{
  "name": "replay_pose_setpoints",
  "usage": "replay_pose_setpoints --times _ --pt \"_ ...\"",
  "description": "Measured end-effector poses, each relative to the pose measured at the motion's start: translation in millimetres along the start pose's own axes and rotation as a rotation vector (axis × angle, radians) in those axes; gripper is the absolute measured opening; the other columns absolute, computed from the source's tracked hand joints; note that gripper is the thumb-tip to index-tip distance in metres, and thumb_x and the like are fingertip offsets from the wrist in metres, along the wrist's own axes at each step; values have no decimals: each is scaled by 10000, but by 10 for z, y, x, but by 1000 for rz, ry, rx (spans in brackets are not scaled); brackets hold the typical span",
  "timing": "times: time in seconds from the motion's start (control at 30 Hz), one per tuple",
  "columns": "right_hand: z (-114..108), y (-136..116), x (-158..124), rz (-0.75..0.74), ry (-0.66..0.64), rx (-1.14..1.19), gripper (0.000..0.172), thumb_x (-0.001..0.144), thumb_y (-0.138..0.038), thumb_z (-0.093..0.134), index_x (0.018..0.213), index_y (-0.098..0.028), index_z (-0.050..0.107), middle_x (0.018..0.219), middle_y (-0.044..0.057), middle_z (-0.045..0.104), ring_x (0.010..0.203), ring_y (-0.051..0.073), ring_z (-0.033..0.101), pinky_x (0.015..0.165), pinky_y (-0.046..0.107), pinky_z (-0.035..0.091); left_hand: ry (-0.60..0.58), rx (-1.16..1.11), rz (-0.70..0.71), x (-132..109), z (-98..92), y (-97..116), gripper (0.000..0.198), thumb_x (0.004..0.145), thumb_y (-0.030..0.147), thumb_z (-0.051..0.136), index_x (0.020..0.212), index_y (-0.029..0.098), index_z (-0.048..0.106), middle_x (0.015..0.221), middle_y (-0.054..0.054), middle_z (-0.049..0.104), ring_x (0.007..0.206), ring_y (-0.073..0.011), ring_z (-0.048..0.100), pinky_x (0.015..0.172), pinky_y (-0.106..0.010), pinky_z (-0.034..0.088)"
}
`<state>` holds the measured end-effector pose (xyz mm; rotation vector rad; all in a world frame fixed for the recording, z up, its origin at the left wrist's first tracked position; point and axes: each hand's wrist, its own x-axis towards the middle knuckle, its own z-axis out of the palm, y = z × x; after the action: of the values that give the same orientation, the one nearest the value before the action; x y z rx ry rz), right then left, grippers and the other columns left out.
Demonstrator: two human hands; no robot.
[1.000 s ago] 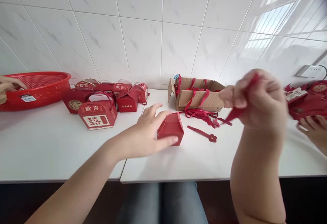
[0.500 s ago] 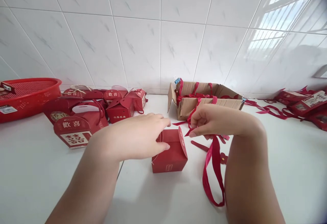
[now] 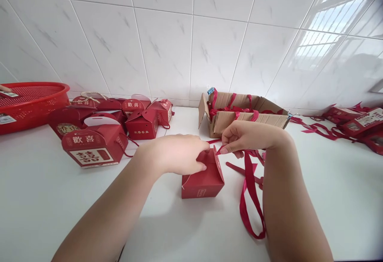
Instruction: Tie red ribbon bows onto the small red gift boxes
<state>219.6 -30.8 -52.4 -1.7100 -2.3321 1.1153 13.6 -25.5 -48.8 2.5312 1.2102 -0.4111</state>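
Observation:
A small red gift box (image 3: 203, 184) stands upright on the white table in front of me. My left hand (image 3: 188, 154) curves over its top from the left, thumb on the lid and fingers bent against the upper part; some fingertips are hidden. Between thumb and fingers, my right hand (image 3: 233, 142) pinches the end of a red ribbon (image 3: 251, 190) close to the box's right flap. The rest of that ribbon hangs in a long loop on the table beside my right forearm. Under the right hand lies a flat red strip (image 3: 236, 169), partly covered.
A cardboard carton (image 3: 224, 121) with red ribbons and blue clips stands behind. Finished-looking red gift boxes (image 3: 91, 148) cluster at left, near a red plastic basket (image 3: 36, 112) where another person's hand (image 3: 4, 89) shows. More red boxes and ribbons (image 3: 356, 124) lie right.
My left hand has come down onto the box top, fingers more bent. My right hand has brought the ribbon end left to the box's right flap. The view has shifted slightly.

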Motion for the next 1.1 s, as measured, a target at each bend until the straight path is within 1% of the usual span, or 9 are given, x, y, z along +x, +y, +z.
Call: replay_pose_setpoints --times 0.13,0.27,0.43,0.63,0.8,0.97,1.1 --pt "2 -8 21 -43 -56 25 406 709 -587 615 670 -184 583 620 9 608 583 121 524 543 254 339 28 -1 22 -52 2 14 248 786 362 438 976 301 585 986 -27 618 759 -217 576 520 -284 403" --pt "4 -36 39 -56 -93 22 395 683 -564 650 632 -179 573 590 -1 603 531 95 462 522 250 310 43 9 5 -13 21 40 202 792 337 430 894 258 586 958 -45 612 734 -211 572 545 -305 418" --pt "7 22 63 14 -83 39 402 669 -561 665 611 -175 568 590 1 615 579 114 526 560 248 350 49 48 35 67 76 59 194 781 302 439 902 234 574 996 -71 598 797 -237 581 572 -328 425" --pt "7 62 53 -16 -114 48 417 671 -550 669 575 -167 537 561 5 612 513 89 469 511 238 305 75 44 75 110 109 77 138 793 266 418 817 205 540 946 -64 601 802 -231 590 608 -337 436" --pt "11 23 51 -24 -124 58 436 658 -574 669 575 -164 545 551 4 608 469 73 419 504 237 312 58 58 76 107 101 102 183 822 274 392 866 205 556 964 -74 600 805 -232 587 624 -340 444" --pt "6 8 38 -66 -104 76 427 678 -578 652 608 -162 585 590 15 614 555 101 505 554 238 367 56 37 79 87 90 98 230 848 279 363 901 201 572 981 -87 602 813 -235 592 657 -347 441" --pt "1 -1 19 -105 -92 88 423 694 -574 640 602 -165 583 576 10 601 552 99 486 538 237 353 55 24 78 71 80 93 228 847 291 372 885 197 576 972 -93 601 794 -234 590 631 -336 429"
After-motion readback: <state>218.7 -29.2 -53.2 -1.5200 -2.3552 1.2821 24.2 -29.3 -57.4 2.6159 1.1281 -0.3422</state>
